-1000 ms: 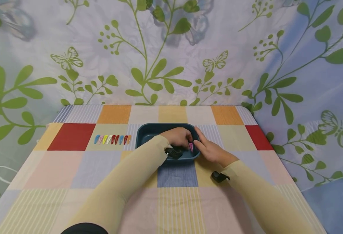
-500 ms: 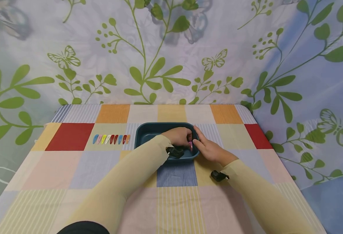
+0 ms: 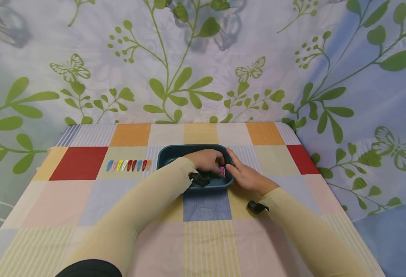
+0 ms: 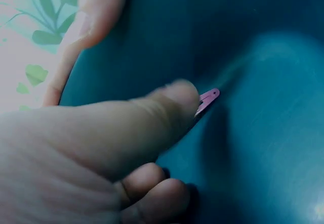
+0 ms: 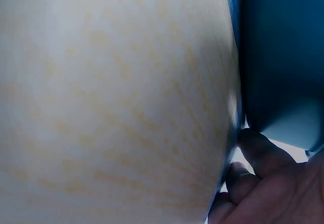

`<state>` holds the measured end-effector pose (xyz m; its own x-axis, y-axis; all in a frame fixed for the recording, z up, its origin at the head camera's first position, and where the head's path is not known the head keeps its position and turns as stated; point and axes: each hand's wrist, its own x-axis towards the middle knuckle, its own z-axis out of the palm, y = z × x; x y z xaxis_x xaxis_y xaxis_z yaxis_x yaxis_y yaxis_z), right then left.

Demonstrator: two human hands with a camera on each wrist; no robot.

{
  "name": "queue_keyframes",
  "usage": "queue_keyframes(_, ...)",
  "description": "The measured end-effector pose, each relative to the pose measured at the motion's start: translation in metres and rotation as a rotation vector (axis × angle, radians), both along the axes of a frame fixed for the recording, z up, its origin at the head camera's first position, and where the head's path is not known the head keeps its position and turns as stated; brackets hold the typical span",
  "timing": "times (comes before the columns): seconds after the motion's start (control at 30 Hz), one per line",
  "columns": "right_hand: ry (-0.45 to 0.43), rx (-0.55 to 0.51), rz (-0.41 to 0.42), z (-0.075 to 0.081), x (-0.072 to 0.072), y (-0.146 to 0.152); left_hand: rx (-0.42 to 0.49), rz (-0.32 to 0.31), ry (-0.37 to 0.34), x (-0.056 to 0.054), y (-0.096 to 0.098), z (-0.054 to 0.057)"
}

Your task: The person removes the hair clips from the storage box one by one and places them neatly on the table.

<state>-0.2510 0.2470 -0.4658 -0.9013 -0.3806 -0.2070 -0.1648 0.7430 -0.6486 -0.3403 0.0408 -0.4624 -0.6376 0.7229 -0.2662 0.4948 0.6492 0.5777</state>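
Observation:
My left hand (image 3: 208, 161) reaches down into a dark teal plastic tray (image 3: 171, 155), near its right end. Between its thumb and fingers it pinches a small pink snap hair clip (image 3: 223, 171). In the left wrist view the thumb covers most of the hair clip (image 4: 208, 100), and just its narrow tip shows, close over the tray floor. My right hand (image 3: 248, 177) rests against the outside of the tray's right wall with its fingers extended, the thumb at the rim. The right wrist view shows those fingers (image 5: 266, 153) beside the tray wall (image 5: 283, 47).
Left of the tray, several snap hair clips (image 3: 124, 165) in blue, pink, yellow, white, red and orange lie side by side in a row. A patchwork tablecloth (image 3: 127, 200) covers the table. Behind it hangs a leaf-patterned curtain (image 3: 133, 77).
The head view has shifted slightly. Both hands keep their places at the tray, and the pink hair clip shows more fully below the left fingers than half a second ago.

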Motion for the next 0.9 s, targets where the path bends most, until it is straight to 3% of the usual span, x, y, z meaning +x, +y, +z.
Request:
queue_keyframes(0.3, -0.01, 0.006, 0.007, 0.0, 0.0, -0.004, -0.053, -0.021, 0.071, -0.003, 0.001, -0.003)
queue_keyframes(0.5, -0.014, 0.017, 0.011, 0.0, 0.001, -0.004, -0.087, -0.029, 0.113, -0.003, -0.001, 0.002)
queue_keyframes(0.7, -0.018, 0.013, 0.003, 0.001, 0.001, -0.002, -0.074, -0.038, 0.128, -0.004, 0.001, -0.002)
queue_keyframes(0.9, -0.011, 0.007, -0.003, 0.001, 0.001, 0.0, -0.034, 0.001, 0.114, -0.005, 0.007, -0.011)
